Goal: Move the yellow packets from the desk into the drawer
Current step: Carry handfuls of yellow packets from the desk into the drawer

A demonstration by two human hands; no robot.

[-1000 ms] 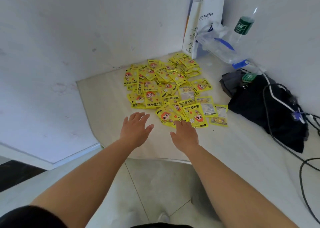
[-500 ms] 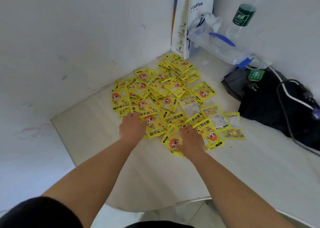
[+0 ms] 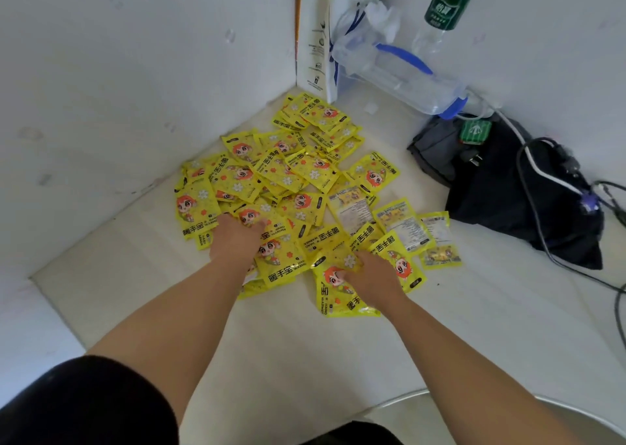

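Right now both of my hands are down on the near edge of the heap of flat, glossy yellow foil packets (image 3: 288, 187), printed with a red-haired cartoon face, spread across the pale off-white desk top (image 3: 135, 309) in the corner where two white walls meet. My left hand (image 3: 237, 238) lies palm-down with its fingers buried among the packets; I cannot tell whether they have closed on anything. My right hand (image 3: 372, 275) rests on the nearest packets, fingers curled onto one but not clearly clamped. No packet is lifted, and no drawer is in view.

I judge these sachets light, thin and slick: they will slide over each other and fan out rather than stack. A pinch on one corner carries one only; a better hold would be to rake a bunch together and squeeze it between both palms, or clamp a sheaf by its sealed edges. They look soft-filled, so bending should not hurt them.

For room, the left wall sits just beside the heap, so sweeping that way is blocked. Behind stand a white paper coffee bag (image 3: 321, 38) and a clear plastic water bottle lying on its side (image 3: 399, 72); to the right a black cloth bag with cables (image 3: 508, 190). The bare desk toward me is the open lane, though its front edge is close.
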